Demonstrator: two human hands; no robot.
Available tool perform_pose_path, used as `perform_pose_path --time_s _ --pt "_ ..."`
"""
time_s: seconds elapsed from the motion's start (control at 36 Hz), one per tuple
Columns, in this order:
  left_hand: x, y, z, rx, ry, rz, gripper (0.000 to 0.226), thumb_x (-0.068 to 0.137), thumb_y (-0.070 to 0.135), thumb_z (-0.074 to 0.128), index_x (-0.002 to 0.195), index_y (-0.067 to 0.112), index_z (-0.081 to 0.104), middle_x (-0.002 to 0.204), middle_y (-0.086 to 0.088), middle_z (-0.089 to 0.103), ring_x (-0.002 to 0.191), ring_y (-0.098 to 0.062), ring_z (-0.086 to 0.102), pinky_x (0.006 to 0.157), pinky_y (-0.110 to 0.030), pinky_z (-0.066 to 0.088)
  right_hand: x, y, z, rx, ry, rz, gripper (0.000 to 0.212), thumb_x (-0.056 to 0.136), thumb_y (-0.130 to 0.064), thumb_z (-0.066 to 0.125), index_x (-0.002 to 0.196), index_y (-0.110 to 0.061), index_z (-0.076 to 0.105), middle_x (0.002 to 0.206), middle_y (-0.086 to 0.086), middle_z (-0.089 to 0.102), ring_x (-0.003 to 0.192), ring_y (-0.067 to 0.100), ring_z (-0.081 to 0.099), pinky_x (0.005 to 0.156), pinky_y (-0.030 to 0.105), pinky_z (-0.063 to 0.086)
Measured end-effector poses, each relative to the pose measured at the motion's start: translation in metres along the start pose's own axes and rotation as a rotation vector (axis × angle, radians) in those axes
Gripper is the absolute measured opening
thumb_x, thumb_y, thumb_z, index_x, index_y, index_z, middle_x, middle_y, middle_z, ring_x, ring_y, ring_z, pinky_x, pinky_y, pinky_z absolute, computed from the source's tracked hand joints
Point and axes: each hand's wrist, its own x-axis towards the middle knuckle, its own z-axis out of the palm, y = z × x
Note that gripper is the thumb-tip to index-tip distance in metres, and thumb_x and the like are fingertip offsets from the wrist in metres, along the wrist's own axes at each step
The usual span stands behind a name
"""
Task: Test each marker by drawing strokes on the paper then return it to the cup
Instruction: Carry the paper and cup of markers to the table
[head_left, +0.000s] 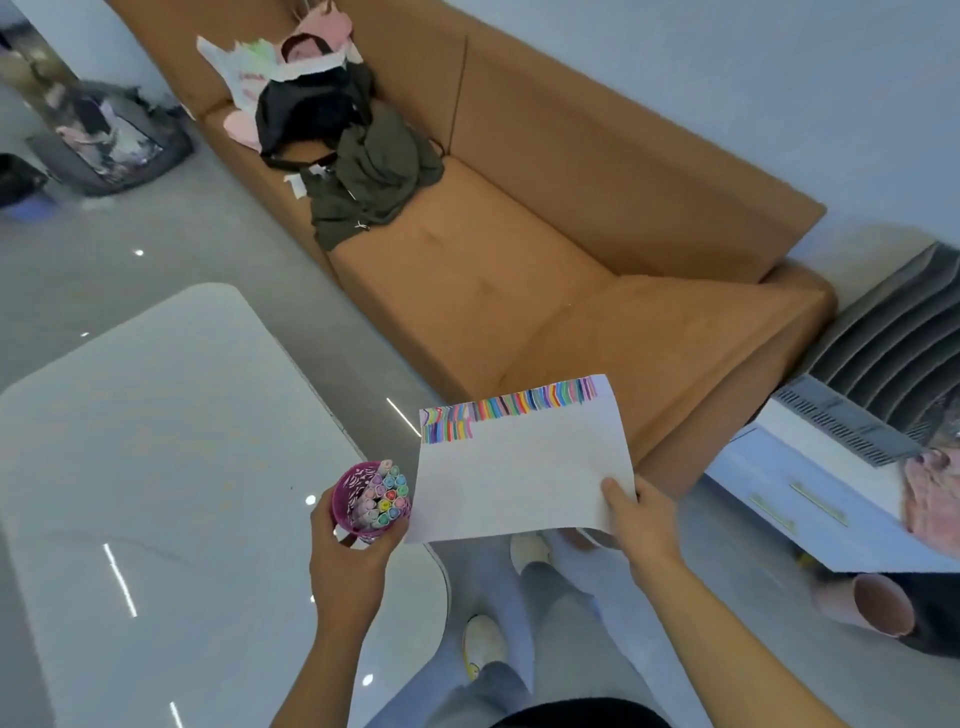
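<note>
My left hand (349, 558) grips a purple cup (347, 496) from below, held in the air beside the table's near right corner. Several capped markers (385, 493) in pastel colours stand packed inside it. My right hand (641, 512) pinches the lower right corner of a white sheet of paper (522, 473), thumb on top. The sheet is held up over the floor, to the right of the cup. Rows of short coloured strokes (511, 405) run along its far edge; the rest of the sheet is blank.
A glossy white table (156, 467) fills the left. An orange sofa (519, 260) runs across the back with a black bag (306, 117) and dark green clothing (374, 176) on it. A white unit (810, 488) stands at right. My legs and shoes (483, 647) are below.
</note>
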Motion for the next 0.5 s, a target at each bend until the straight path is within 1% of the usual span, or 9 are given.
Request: perform_pose_path --time_s 0.03,0.11,0.17,0.25,0.28,0.33,0.39,0.44,0.5 --pt "0.007 0.003 0.003 -0.008 0.014 -0.002 0.081 0.067 0.027 0.093 0.129 0.049 0.046 0.12 0.022 0.056 0.113 -0.02 0.061 0.075 -0.021 0.055 0.009 -0.007 0.004 -0.006 -0.014 -0.001 0.009 0.099 -0.016 0.061 0.096 -0.021 0.068 0.092 -0.003 0.069 0.08 0.011 0.061 0.066 0.031 0.049" --pt "0.024 0.013 0.013 -0.022 0.049 -0.012 0.081 0.067 0.028 0.093 0.129 0.048 0.046 0.118 0.03 0.055 0.112 -0.018 0.06 0.079 -0.026 0.056 0.036 -0.028 0.015 -0.056 -0.048 -0.029 0.008 0.099 -0.017 0.061 0.097 -0.02 0.068 0.091 -0.002 0.068 0.079 0.011 0.06 0.064 0.023 0.045" --pt "0.035 0.02 0.021 -0.033 0.083 -0.033 0.082 0.067 0.028 0.093 0.131 0.046 0.045 0.12 0.025 0.056 0.111 -0.019 0.061 0.081 -0.029 0.056 0.055 -0.043 0.024 -0.07 -0.083 -0.047 0.008 0.099 -0.017 0.06 0.097 -0.019 0.068 0.092 -0.002 0.069 0.08 0.012 0.061 0.064 0.022 0.046" --pt "0.05 0.029 0.031 -0.048 0.156 -0.074 0.085 0.067 0.028 0.093 0.135 0.043 0.044 0.129 0.013 0.055 0.112 -0.023 0.061 0.078 -0.026 0.055 0.081 -0.065 0.039 -0.089 -0.141 -0.06 0.017 0.099 -0.016 0.06 0.086 -0.022 0.067 0.087 -0.003 0.07 0.076 0.013 0.061 0.064 0.026 0.048" --pt "0.055 0.031 0.034 -0.058 0.175 -0.078 0.085 0.067 0.028 0.092 0.136 0.042 0.044 0.13 0.012 0.054 0.112 -0.023 0.061 0.078 -0.026 0.055 0.09 -0.073 0.044 -0.093 -0.161 -0.061 0.019 0.099 -0.015 0.06 0.084 -0.024 0.067 0.087 -0.005 0.07 0.076 0.011 0.062 0.064 0.027 0.049" --pt "0.063 0.034 0.04 -0.07 0.209 -0.073 0.084 0.068 0.028 0.092 0.135 0.043 0.045 0.131 0.013 0.054 0.113 -0.023 0.061 0.079 -0.026 0.056 0.107 -0.089 0.056 -0.092 -0.193 -0.068 0.019 0.099 -0.014 0.061 0.085 -0.025 0.068 0.088 -0.009 0.071 0.078 0.008 0.064 0.065 0.026 0.05" --pt "0.075 0.033 0.043 -0.084 0.259 -0.112 0.082 0.068 0.026 0.093 0.133 0.043 0.046 0.129 0.014 0.054 0.113 -0.023 0.061 0.081 -0.028 0.057 0.125 -0.105 0.075 -0.137 -0.242 -0.089 0.016 0.099 -0.015 0.061 0.088 -0.023 0.069 0.089 -0.008 0.072 0.078 0.009 0.064 0.066 0.027 0.051" --pt "0.079 0.033 0.045 -0.094 0.284 -0.126 0.082 0.067 0.026 0.093 0.132 0.044 0.046 0.13 0.013 0.055 0.114 -0.024 0.061 0.083 -0.031 0.058 0.134 -0.114 0.085 -0.178 -0.266 -0.095 0.016 0.098 -0.016 0.062 0.086 -0.022 0.07 0.087 -0.005 0.073 0.077 0.013 0.064 0.069 0.032 0.051" --pt "0.081 0.032 0.044 -0.091 0.291 -0.124 0.082 0.067 0.027 0.093 0.132 0.044 0.046 0.131 0.011 0.055 0.114 -0.024 0.06 0.082 -0.03 0.057 0.139 -0.117 0.093 -0.18 -0.272 -0.099 0.016 0.098 -0.018 0.062 0.086 -0.022 0.071 0.087 -0.005 0.073 0.076 0.012 0.065 0.069 0.032 0.052"
